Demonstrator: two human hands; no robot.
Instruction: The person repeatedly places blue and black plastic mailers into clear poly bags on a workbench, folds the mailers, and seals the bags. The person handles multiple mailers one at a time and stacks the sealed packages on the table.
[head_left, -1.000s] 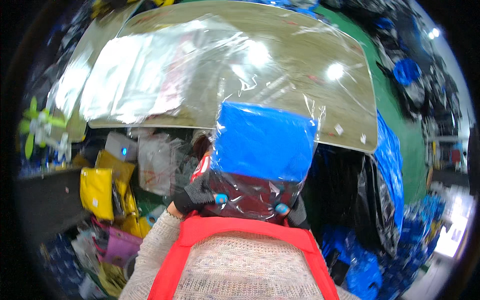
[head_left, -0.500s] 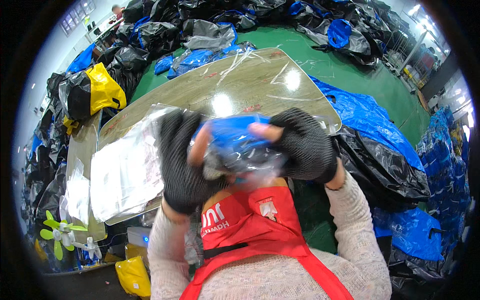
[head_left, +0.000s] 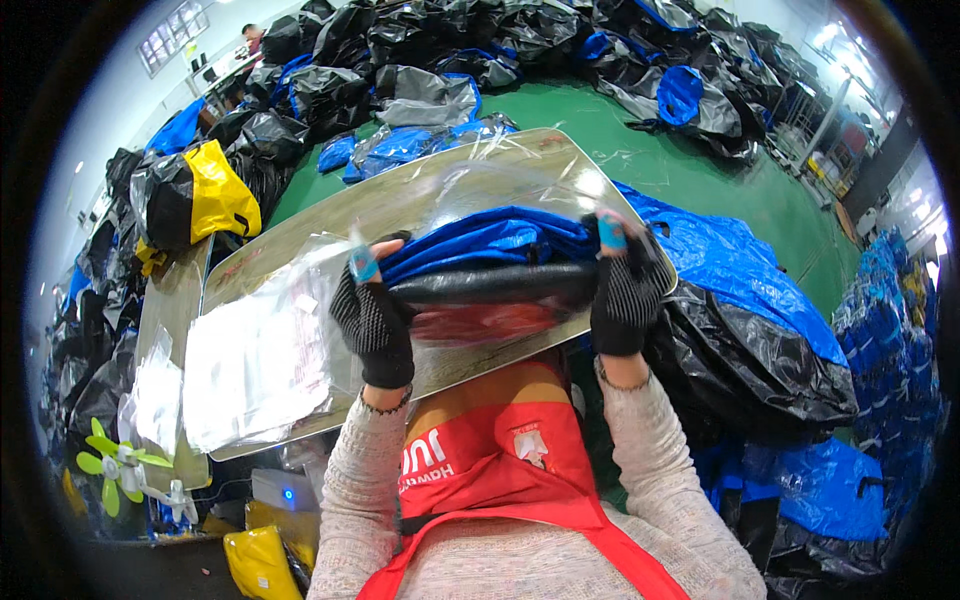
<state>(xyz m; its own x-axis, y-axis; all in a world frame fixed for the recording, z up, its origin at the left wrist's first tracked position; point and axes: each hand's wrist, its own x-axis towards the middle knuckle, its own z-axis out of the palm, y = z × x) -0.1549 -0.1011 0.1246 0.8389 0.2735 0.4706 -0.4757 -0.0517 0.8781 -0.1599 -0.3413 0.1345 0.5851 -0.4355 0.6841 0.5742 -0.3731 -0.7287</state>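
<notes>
Between my hands, above the table's front part, is a folded blue-and-black tarpaulin bag (head_left: 490,245) with a clear plastic sleeve around it. Blue folds lie along its far side and a black roll along the near side. My left hand (head_left: 372,318), in a black fingerless glove, grips its left end. The right end is in my right hand (head_left: 630,295), gloved the same way. Light-blue tape wraps a finger on each hand. Left of my left hand, a stack of clear plastic bags (head_left: 255,365) lies on the wood-look table (head_left: 300,240).
Folded blue packages (head_left: 400,150) lie on the green floor beyond the table, before heaped black-and-blue bags (head_left: 410,40). A large blue-and-black bag (head_left: 740,270) sits close at right. A green-bladed fan (head_left: 120,465) and a yellow package (head_left: 260,565) are at lower left.
The bundle, blurred and bunched close to me before, is now stretched level between my hands and farther over the table. My hands have moved apart to its two ends.
</notes>
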